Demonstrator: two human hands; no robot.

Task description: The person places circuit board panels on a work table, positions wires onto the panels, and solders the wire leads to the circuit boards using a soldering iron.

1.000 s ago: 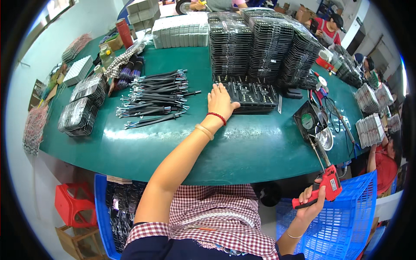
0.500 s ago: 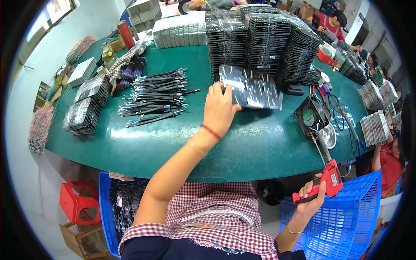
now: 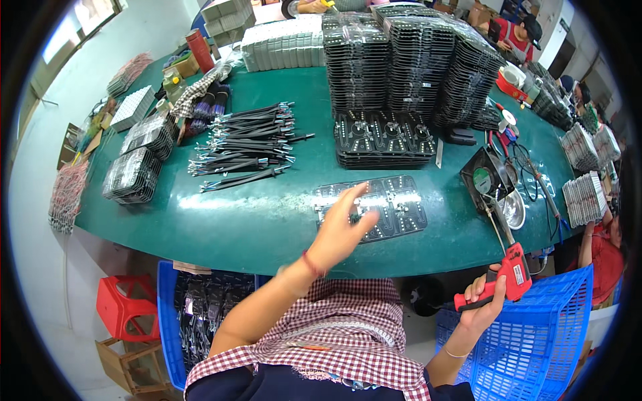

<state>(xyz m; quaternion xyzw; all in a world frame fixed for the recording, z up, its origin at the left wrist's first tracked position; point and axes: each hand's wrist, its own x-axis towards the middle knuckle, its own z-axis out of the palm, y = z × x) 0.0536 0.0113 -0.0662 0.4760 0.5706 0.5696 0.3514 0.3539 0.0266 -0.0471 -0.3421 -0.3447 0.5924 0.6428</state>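
Note:
A flat black circuit board panel (image 3: pixel 398 212) with rounded corners lies on the green table in front of me. My left hand (image 3: pixel 346 224) hovers at its left side, thumb and fingers apart; whether it touches the panel I cannot tell. Behind this panel sits a low stack of the same black panels (image 3: pixel 384 144). At the right, past the table's front edge, my right hand (image 3: pixel 483 301) is wrapped round the handle of a red soldering gun (image 3: pixel 513 277), whose metal barrel points up toward a small black fan (image 3: pixel 483 177).
Tall stacks of black panels (image 3: pixel 358 63) rise at the back. Bundles of black cables with bare wire ends (image 3: pixel 247 144) lie left of centre. A metal dish (image 3: pixel 513 210) stands by the fan. Blue crates (image 3: pixel 528 334) flank me below the table. Other people (image 3: pixel 521 33) work beyond.
The black panel has come from the stack down onto the table nearer me. My left hand has let go of it and moved nearer. My right hand stays around the soldering gun.

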